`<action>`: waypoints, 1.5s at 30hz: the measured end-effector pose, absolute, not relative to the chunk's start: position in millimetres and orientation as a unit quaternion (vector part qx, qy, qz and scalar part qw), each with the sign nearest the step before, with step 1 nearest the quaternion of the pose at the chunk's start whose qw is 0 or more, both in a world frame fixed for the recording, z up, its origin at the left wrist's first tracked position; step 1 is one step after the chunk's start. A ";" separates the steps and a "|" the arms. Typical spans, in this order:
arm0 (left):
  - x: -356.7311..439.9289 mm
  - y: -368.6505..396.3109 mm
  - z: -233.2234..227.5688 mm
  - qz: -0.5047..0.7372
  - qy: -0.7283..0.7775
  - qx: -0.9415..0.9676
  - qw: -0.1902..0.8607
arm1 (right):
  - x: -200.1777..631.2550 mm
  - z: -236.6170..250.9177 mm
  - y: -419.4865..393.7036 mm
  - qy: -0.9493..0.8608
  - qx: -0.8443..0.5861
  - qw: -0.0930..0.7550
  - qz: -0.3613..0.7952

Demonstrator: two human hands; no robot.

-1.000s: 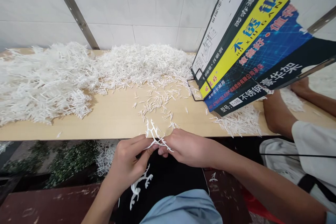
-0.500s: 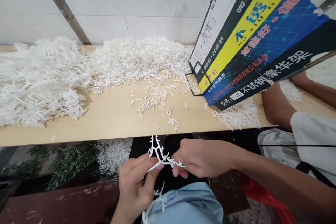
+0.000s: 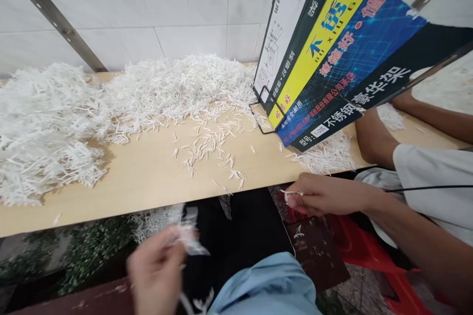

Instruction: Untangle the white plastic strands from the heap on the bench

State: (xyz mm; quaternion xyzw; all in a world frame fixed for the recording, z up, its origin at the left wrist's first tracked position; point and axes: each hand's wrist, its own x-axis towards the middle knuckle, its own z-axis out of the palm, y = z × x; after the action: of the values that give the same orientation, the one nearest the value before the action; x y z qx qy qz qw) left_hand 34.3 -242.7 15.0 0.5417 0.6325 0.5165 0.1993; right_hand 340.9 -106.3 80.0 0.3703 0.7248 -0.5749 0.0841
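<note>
Tabletop edge [image 3: 144, 204] ahead, left hand [image 3: 158, 266] grips blurred white piece [image 3: 192, 241], well apart from right hand [image 3: 323, 194] pinching sprig [image 3: 292, 192].

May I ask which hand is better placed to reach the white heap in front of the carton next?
Probably the right hand: it is near that heap; the left hand is farther off.

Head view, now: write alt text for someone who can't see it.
A person's left hand holds a blurred white piece; the right hand, apart, pinches a slender white piece. Loose white pieces lie heaped on a board beside a printed carton.
</note>
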 end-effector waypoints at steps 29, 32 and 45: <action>-88.3 -279.0 -124.8 0.163 0.888 0.427 0.053 | 182.1 -49.3 -205.1 0.368 0.391 -0.325 -0.778; -84.2 -266.9 -129.6 0.016 0.874 0.479 0.083 | 189.9 -52.9 -209.9 0.435 0.422 -0.337 -0.721; -4.7 -244.5 -36.8 0.389 0.530 0.750 0.072 | 224.4 -19.7 -89.8 0.945 0.198 -0.210 -0.154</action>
State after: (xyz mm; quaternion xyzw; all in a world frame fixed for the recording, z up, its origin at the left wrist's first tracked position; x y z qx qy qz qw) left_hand -4.7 -244.5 -36.8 0.7504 0.5297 0.3888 0.0715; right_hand 224.4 -89.8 -19.7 0.1976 0.9451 -0.1536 -0.2099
